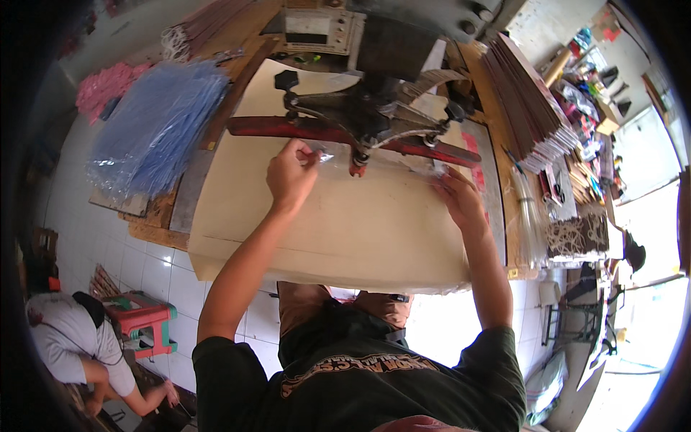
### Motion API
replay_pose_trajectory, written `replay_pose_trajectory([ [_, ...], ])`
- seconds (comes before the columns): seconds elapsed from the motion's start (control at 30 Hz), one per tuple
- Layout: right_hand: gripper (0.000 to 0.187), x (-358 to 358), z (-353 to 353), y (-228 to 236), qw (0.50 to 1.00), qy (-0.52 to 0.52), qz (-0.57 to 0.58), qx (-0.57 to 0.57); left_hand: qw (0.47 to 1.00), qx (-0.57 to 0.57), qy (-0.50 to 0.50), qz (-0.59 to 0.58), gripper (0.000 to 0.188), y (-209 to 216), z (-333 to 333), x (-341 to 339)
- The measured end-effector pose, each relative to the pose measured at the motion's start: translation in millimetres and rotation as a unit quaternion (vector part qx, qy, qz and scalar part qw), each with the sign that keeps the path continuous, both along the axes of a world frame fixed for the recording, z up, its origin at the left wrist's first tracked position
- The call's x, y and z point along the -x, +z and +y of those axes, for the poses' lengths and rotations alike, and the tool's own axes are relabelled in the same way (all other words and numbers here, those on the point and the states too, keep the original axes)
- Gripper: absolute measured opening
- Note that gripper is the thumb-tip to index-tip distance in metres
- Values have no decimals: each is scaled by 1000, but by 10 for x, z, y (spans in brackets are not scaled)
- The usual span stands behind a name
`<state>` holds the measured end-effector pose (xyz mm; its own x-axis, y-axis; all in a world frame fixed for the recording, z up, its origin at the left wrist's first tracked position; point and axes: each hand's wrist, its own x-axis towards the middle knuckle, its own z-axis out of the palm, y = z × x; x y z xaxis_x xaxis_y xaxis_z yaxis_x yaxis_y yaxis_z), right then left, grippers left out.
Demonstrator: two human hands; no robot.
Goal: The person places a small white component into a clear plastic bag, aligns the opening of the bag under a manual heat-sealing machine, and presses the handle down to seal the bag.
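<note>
A clear plastic sheet lies at the front of a dark machine head with a long red bar. My left hand pinches the sheet's left end, just below the bar. At the right end my right hand is closed on the same plastic, thumb and fingertips together. Both hands rest over a large cream-coloured board or sheet that covers the work surface. The plastic's far edge is hidden under the bar.
On the left lie a stack of bluish plastic sheets and a pink pile. Brown flat panels are stacked at right. Behind is a control box. A person sits low near a red and green stool.
</note>
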<state>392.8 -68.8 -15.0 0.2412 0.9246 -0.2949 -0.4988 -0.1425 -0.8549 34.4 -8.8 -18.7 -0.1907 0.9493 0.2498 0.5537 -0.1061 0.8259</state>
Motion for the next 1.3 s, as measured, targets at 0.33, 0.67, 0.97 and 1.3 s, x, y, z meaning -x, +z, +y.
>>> replay_pose_trajectory([
  [0.33,30,85,27,50,997,-43,-54,25,999,-41,14,-7,16,44,18,-75],
  [0.67,15,304,38,-12,995,-64,-70,-27,990,-131,-3,-51,12,-57,-64,-13],
  [0.97,14,149,131,-124,996,-51,-67,-31,987,-156,-10,-36,16,-112,-14,-35],
  [1.3,16,309,252,-110,994,-87,-63,-28,989,-143,33,4,15,-218,138,-74],
])
